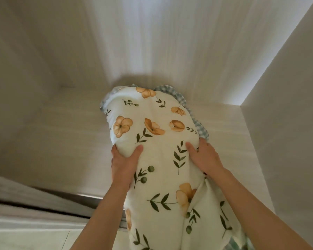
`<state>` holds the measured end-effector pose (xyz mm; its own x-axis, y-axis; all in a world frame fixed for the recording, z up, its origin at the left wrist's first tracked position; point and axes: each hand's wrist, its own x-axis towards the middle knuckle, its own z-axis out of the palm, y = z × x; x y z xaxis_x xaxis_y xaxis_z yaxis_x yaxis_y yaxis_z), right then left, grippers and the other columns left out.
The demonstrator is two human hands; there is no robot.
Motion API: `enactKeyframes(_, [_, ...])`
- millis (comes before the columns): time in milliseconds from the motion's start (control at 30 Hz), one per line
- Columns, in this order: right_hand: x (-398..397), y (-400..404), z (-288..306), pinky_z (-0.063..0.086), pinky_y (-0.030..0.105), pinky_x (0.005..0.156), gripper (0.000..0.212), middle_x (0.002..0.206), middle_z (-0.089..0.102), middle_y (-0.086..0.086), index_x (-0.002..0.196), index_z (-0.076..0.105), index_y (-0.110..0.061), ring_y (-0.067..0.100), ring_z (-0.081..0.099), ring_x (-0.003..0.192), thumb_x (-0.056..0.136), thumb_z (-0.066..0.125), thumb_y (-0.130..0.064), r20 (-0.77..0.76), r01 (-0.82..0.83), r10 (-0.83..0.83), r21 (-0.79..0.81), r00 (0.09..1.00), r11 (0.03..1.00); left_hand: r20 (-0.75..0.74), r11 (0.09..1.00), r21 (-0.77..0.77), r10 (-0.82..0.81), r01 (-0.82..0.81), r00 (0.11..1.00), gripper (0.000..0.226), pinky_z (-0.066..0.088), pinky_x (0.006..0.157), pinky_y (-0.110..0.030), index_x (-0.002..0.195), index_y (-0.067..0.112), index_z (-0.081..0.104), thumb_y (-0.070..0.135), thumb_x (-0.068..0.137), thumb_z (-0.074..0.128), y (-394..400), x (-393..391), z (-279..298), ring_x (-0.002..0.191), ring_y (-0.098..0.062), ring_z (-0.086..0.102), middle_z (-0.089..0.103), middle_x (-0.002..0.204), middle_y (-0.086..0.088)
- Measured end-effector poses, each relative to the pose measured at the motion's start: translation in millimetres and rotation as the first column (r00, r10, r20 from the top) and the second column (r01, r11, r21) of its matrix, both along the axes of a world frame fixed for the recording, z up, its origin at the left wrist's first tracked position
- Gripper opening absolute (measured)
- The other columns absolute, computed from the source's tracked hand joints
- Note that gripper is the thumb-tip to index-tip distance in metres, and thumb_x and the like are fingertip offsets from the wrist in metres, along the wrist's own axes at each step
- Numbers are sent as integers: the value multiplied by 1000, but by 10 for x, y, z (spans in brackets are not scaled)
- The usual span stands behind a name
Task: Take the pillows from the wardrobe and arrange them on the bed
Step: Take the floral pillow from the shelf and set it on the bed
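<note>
- Setting: pale wood-grain wardrobe (61,51), its inner walls filling the view; a dark door track (43,201) crosses the lower left, pale floor (25,239) below it.
- Pillow (152,141): cream case printed with orange flowers and green sprigs, blue-check frill at the far end and right edge. It lies lengthwise away from the person, far end inside the wardrobe, near end hanging out over the track.
- Left hand (123,165): grips the pillow's left side, thumb pressed on top, fingers curled beneath and out of sight.
- Right hand (204,157): grips the right edge likewise, thumb on top, fingers tucked under by the frill.
- Step in hand: judged to be the withdrawal of a pillow from the wardrobe; no bed in view.
- Next move calls for: drawing the far end clear of the opening, keeping both grips, then turning to find the bed.
- Other pillows: none visible.
</note>
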<state>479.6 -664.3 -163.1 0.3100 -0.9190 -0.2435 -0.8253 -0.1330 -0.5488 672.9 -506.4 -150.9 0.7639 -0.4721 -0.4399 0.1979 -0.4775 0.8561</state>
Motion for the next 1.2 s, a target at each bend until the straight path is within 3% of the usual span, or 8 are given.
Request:
enactKeyframes(133, [-240,112,-51,50,40,86,56,114,62,6,131,47,-18,25,59,100,94,36,-58,132,37,-29,-58,991,998,109,993,-56,106,-101,988,95,55,82,-39,146,33,32,62,67,77,106,-269,29,103,-22,60,57,125,1])
enactKeyframes(300, [-483,305,-52,50,39,89,56,117,61,2,139,42,-20,23,59,106,95,35,-53,265,42,0,-152,964,988,250,968,-141,236,-206,939,88,49,61,-22,141,42,35,67,66,75,345,-692,147,88,-3,61,55,103,21])
enactKeyframes(433, [-570,554,79,51,43,90,57,124,55,2,144,33,-21,21,55,110,95,36,-51,364,-16,112,-256,925,966,329,924,-217,374,-316,867,88,56,76,-30,140,48,35,73,64,72,680,-1051,347,93,0,62,56,103,30])
enactKeyframes(533, [-608,794,210,46,34,89,55,129,51,2,145,31,-21,17,51,111,97,37,-48,453,-25,171,-311,875,950,383,888,-290,450,-358,806,85,57,87,-36,139,51,36,73,65,73,973,-1287,558,101,-3,63,58,109,31])
enactKeyframes(733, [-714,1262,431,42,19,82,47,127,48,0,139,35,-19,9,50,103,97,44,-38,656,-46,232,-288,718,957,488,828,-413,552,-378,676,88,57,92,-40,140,51,38,75,64,74,1540,-1658,876,116,-8,63,60,135,13])
enactKeyframes(867, [-688,1717,487,35,-2,78,51,131,44,9,139,33,-9,-15,45,97,96,48,-29,761,-128,298,-276,577,953,558,783,-486,620,-389,552,84,57,93,-40,143,43,41,66,70,76,2082,-1838,902,122,-8,60,59,137,12])
enactKeyframes(1033, [-624,2348,488,43,10,86,54,132,40,12,141,27,-4,-7,49,107,96,54,-18,818,-315,406,-291,408,903,593,710,-551,702,-438,393,80,53,83,-13,146,24,42,53,78,74,2805,-2092,815,116,3,60,59,131,26])
enactKeyframes(1200, [-422,2938,482,42,10,89,54,127,41,6,138,32,1,-4,49,111,92,59,-6,775,-428,573,-437,268,791,567,584,-576,790,-572,235,70,47,77,-3,143,19,44,38,80,69,3522,-2295,590,108,13,59,58,120,38])
